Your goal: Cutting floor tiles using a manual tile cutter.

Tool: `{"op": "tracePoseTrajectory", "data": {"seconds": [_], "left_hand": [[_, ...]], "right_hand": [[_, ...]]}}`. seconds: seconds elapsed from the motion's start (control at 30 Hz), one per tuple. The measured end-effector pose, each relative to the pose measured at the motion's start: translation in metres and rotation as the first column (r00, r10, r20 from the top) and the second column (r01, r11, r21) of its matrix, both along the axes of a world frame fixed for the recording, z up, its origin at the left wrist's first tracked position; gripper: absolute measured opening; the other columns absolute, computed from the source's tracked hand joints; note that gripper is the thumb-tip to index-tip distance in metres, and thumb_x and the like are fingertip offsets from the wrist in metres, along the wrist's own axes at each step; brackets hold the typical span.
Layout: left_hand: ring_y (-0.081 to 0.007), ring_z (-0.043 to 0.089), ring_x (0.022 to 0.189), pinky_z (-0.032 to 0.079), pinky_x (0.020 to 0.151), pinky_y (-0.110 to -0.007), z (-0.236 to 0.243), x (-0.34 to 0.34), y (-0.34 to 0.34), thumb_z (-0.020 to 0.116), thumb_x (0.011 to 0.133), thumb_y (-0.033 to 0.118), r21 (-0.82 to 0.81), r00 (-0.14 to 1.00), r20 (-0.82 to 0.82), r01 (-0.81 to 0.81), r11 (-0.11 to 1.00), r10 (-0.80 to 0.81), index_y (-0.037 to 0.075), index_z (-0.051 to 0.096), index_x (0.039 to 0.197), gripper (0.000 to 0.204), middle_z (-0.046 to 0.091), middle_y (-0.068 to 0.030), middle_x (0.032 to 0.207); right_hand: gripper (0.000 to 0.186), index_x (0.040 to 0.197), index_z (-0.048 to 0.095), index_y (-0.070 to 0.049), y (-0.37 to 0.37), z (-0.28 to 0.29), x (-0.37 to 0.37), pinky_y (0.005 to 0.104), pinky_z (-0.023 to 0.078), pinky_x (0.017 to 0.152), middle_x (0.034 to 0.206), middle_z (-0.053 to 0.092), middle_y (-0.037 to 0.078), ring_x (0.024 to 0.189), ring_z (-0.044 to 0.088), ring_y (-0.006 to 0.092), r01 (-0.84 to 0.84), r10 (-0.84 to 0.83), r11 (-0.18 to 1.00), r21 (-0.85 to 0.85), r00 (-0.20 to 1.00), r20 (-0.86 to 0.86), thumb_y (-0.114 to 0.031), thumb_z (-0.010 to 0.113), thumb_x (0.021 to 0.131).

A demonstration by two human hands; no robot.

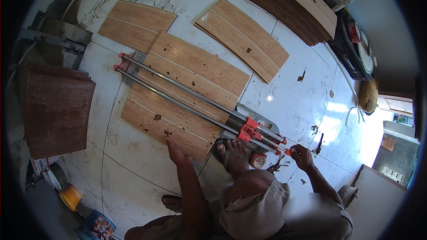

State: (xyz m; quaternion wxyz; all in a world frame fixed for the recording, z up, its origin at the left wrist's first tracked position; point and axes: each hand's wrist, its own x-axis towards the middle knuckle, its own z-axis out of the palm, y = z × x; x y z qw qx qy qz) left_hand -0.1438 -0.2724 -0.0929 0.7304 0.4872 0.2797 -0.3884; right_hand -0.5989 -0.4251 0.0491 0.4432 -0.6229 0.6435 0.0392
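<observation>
A manual tile cutter (187, 93) with two steel rails and red end pieces lies slantwise across a large wood-look tile (191, 66). Closed round the orange-tipped handle (287, 151) at the cutter's near right end is my right hand (303, 157). My left hand (179, 154) rests against the tile's near edge, its visible fingers stretched out along it; part of the hand is hard to make out. The red carriage (249, 130) sits at the near end of the rails. My sandalled foot (235, 153) stands beside the cutter's base.
Cut tile pieces lie at the far left (133, 24) and far right (242, 40). A stack of tiles (296, 6) stands at the back right, and dark brown tiles (58, 111) at the left. A tape roll (258, 160) lies by my foot. Dark shards (318, 144) litter the white floor.
</observation>
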Motion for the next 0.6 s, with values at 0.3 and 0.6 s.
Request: {"op": "tracePoseTrajectory", "data": {"seconds": [0.3, 0.6], "left_hand": [[-0.0317, 0.044, 0.138, 0.036, 0.115, -0.048, 0.015, -0.002, -0.010, 0.056, 0.101, 0.050, -0.002, 0.999, 0.013, -0.042, 0.999, 0.042, 0.007, 0.034, 0.154, 0.072, 0.043, -0.0129, 0.153], [-0.0316, 0.048, 0.134, 0.039, 0.112, -0.047, 0.011, 0.002, -0.007, 0.056, 0.102, 0.049, 0.046, 0.998, 0.033, -0.052, 0.998, 0.051, 0.004, 0.037, 0.152, 0.070, 0.046, -0.0146, 0.150]], "right_hand": [[0.027, 0.098, 0.069, -0.004, -0.005, 0.005, 0.053, 0.0393, 0.050, 0.057, 0.072, 0.067, 0.012, 0.062, 0.068, 0.0282, -0.298, 0.321, 0.930, -0.216, 0.944, 0.080, -0.030, 0.065, 0.098], [0.023, 0.107, 0.069, -0.005, -0.016, -0.004, 0.105, 0.0454, 0.053, 0.061, 0.081, 0.069, 0.019, 0.075, 0.069, 0.0407, -0.350, 0.381, 0.899, -0.264, 0.921, 0.077, -0.025, 0.064, 0.097]]}}
